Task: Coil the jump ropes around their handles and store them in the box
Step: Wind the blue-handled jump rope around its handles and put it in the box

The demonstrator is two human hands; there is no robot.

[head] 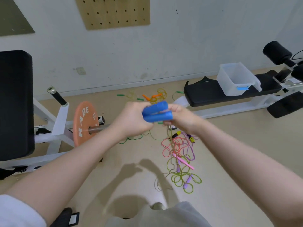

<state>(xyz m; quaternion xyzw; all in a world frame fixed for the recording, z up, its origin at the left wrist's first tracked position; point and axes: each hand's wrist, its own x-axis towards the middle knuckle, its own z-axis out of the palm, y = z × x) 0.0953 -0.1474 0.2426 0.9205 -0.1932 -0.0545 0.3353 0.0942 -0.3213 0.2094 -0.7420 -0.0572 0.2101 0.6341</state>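
Two blue handles [157,112] lie side by side, long axes running left to right, held at chest height above the floor [229,153]. The left hand [132,120] grips their left ends with curled fingers; the right hand [180,118] closes on the right ends, its thin rope [170,138] hanging down. The clear box [236,79] sits on the bench [205,94].

The blue handles [157,112] look like smooth matt plastic. The box [236,79] is translucent, frosted plastic. The bench pad [213,94] is black and faintly sheened, like vinyl. The pegboard [113,12] looks wooden, the plate [83,122] matt, its bar [96,129] bare metal.
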